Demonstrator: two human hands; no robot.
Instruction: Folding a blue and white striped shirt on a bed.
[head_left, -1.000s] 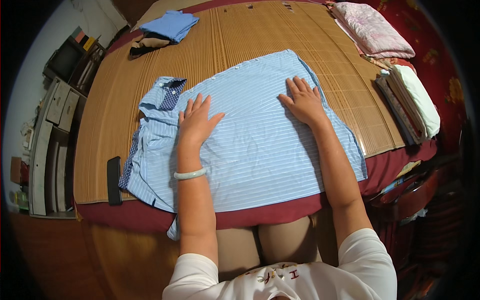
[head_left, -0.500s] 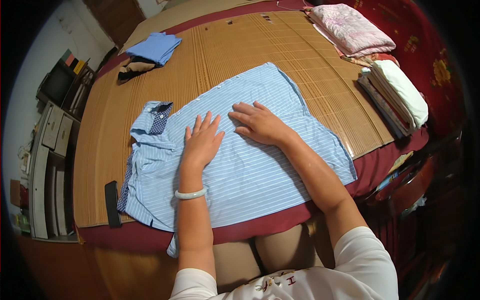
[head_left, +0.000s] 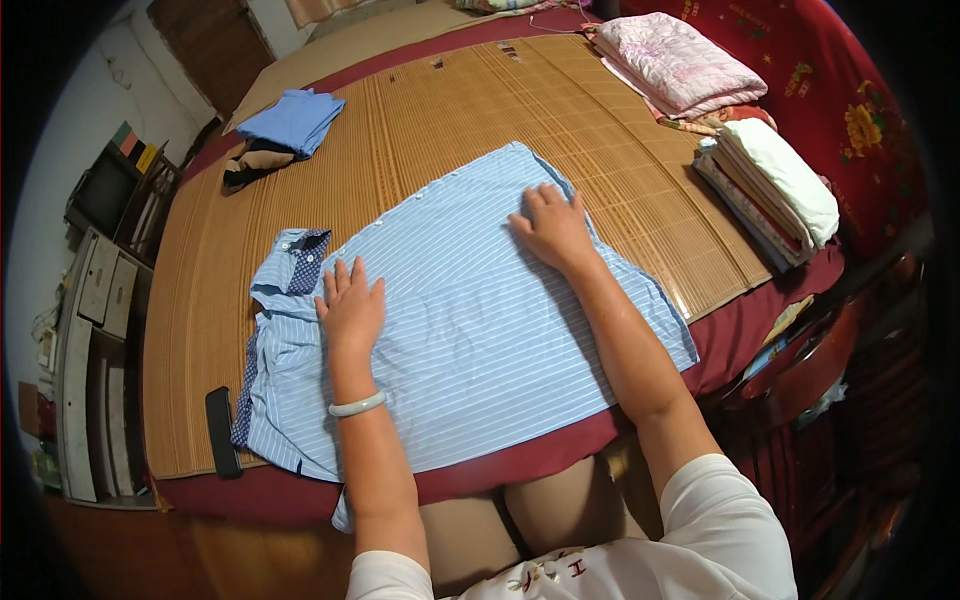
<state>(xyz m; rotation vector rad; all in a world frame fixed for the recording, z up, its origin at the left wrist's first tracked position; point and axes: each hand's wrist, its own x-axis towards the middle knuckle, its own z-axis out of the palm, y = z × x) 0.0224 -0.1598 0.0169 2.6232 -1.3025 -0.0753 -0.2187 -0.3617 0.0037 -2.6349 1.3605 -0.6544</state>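
A light blue shirt with white stripes (head_left: pixel 470 330) lies spread sideways on the bamboo mat, its collar with dark dotted lining (head_left: pixel 308 265) toward the left. My left hand (head_left: pixel 352 308) rests flat on the cloth just right of the collar, fingers apart, a pale bangle (head_left: pixel 357 404) round the wrist. Flat near the shirt's far right edge lies my right hand (head_left: pixel 556 228), its fingers spread. Neither hand grips anything. Buttons run along the far edge of the shirt. Part of a sleeve hangs over the near edge of the bed.
The bamboo mat (head_left: pixel 400 130) covers a bed with a dark red sheet (head_left: pixel 530 445). A black phone-like object (head_left: pixel 222 432) lies at the near left. Folded blue clothing (head_left: pixel 292 120) sits far left. At right are a folded pink quilt (head_left: pixel 680 65) and a white folded stack (head_left: pixel 775 180).
My hands have slid apart over the shirt: the left toward the collar and nearer me, the right outward to the far right edge. The whole view has shifted slightly.
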